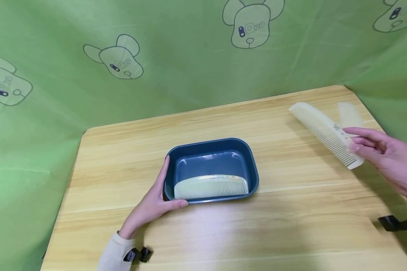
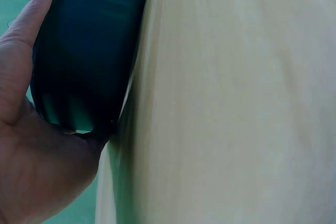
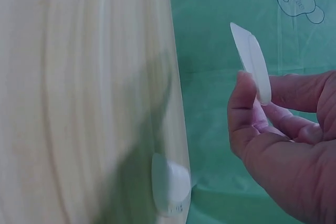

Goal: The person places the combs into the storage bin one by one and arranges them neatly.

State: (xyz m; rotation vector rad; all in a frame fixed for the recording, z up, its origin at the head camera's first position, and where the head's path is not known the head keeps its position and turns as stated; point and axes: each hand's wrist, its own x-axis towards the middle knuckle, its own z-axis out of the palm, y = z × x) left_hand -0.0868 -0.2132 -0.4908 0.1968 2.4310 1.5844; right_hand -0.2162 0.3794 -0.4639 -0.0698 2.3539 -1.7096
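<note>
My left hand (image 1: 152,205) lies around the near left corner of a dark blue plastic box (image 1: 208,142), its thumb along the near side and straight fingers against the left side. In the left wrist view the box's wall (image 2: 92,40) stands beside that hand (image 2: 42,166). Inside the box, a pale cream comb (image 1: 210,187) leans along the near wall, teeth down. Off to the right, my right hand (image 1: 383,154) pinches a second pale comb (image 1: 320,126) by its spine between thumb and fingers, raised above the table. The right wrist view shows this comb (image 3: 255,64) nearly edge-on.
Another pale piece, comb-like (image 1: 350,114), lies on the wooden table (image 1: 122,162) near its right edge, behind the right hand. Green cloth (image 1: 176,67) printed with cartoon heads hangs around the table's back and sides.
</note>
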